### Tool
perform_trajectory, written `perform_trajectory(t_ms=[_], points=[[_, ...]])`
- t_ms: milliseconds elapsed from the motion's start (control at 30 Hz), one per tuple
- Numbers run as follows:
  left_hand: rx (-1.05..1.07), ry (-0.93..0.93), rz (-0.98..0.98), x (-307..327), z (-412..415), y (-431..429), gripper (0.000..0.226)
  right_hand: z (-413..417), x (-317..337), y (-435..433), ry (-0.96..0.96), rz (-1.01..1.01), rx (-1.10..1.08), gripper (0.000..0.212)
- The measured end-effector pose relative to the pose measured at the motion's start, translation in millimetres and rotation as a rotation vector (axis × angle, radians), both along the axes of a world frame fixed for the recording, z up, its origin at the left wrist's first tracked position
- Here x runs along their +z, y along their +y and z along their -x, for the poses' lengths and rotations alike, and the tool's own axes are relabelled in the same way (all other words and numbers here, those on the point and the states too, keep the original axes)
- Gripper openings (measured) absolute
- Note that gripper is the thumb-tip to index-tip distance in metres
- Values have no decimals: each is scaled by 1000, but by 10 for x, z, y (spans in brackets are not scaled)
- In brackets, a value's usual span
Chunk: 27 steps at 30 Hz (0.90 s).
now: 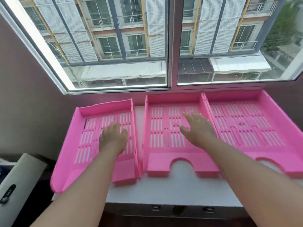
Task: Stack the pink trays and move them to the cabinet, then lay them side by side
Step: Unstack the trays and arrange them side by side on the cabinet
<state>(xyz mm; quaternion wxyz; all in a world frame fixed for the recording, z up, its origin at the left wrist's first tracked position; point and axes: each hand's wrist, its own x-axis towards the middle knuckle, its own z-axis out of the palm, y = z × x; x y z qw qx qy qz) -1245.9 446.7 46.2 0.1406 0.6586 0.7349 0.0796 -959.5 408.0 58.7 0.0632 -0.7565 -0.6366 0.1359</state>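
Note:
Three pink slotted trays lie side by side on a white cabinet top point(172, 192) below the window. The left tray point(77, 154) overhangs the top's left end and sits slightly askew. The middle tray point(162, 159) and the right tray point(255, 145) touch along their sides. My left hand point(113, 138) is spread flat over the floor of the left tray. My right hand point(198, 128) is spread flat over the floor of the middle tray, near its right wall. Neither hand grips anything. Whether the palms press on the trays I cannot tell.
A large window point(168, 46) rises directly behind the trays. A brownish wall point(21, 104) closes the left side. A white object with a black latch point(9, 192) stands low at the left. Drawer hardware point(177, 209) shows beneath the cabinet's front edge.

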Motion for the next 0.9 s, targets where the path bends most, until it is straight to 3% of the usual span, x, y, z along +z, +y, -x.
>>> perform_trajectory(t_ms=[133, 267, 433, 733, 800, 900], points=[[-137, 12, 141, -317, 63, 75, 53, 284, -352, -70, -16, 116, -35, 63], [-235, 86, 91, -445, -8, 131, 51, 441, -585, -141, -87, 140, -53, 66], [-382, 15, 58, -494, -94, 316, 51, 500, -678, -137, -117, 98, -77, 63], [-386, 169, 18, -538, -213, 432, 53, 486, -670, -61, -122, 148, -48, 62], [-388, 141, 55, -527, -207, 477, 53, 463, -636, -31, -95, 209, -24, 64], [-370, -86, 91, -410, -176, 467, 52, 396, -474, 20, -52, 284, 3, 72]])
